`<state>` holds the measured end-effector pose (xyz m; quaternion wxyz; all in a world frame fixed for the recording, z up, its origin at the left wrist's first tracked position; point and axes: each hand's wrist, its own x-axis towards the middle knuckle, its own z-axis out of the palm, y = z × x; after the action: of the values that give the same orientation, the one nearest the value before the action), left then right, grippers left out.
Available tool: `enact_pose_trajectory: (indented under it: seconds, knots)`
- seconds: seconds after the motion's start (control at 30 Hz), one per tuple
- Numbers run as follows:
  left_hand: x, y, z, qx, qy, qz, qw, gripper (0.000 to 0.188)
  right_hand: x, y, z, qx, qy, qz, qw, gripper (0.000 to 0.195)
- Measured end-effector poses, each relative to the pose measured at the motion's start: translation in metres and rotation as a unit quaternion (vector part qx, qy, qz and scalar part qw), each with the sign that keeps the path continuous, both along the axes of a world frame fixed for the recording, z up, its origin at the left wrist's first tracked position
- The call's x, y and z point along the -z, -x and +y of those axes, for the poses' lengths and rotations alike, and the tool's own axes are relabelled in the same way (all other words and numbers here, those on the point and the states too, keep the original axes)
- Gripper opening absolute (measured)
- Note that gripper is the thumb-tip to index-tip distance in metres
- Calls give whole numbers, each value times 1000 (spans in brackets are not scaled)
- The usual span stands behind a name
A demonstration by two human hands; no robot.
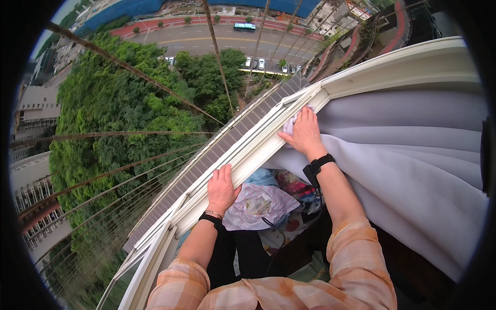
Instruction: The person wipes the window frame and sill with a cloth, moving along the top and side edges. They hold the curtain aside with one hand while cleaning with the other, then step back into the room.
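Note:
A pinkish-white cloth [289, 126] lies under my right hand [306, 131], pressed against the white window frame [267, 146] near its upper corner. Part of the cloth shows beside the thumb and beyond the fingertips. Lower along the same frame, my left hand [222, 189] rests on the sill edge with its fingers laid over it and holds nothing. Narrow sliding tracks [248, 145] run along the outer side of the frame. Both wrists wear black bands.
Grey curtains [403, 143] hang at the right, close to my right forearm. Below my hands lie a pink-white patterned fabric [259, 205] and a light-blue fabric [260, 177]. Beyond a tiled outer ledge [201, 159], rusty bars [147, 80] stand high above trees and a road.

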<state>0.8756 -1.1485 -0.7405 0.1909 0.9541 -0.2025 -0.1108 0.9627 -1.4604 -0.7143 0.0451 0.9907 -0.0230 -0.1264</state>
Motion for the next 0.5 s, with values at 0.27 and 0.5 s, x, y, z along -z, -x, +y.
enact_pose_trajectory:
  seconds: [0.27, 0.5]
  knots:
    - [1, 1, -1, -5, -5, -15, 1000, 84, 8, 40, 67, -28, -73, -75, 994, 65]
    - [-3, 0, 0, -1, 16, 12, 1000, 82, 7, 63, 105, -35, -171, -63, 983, 46]
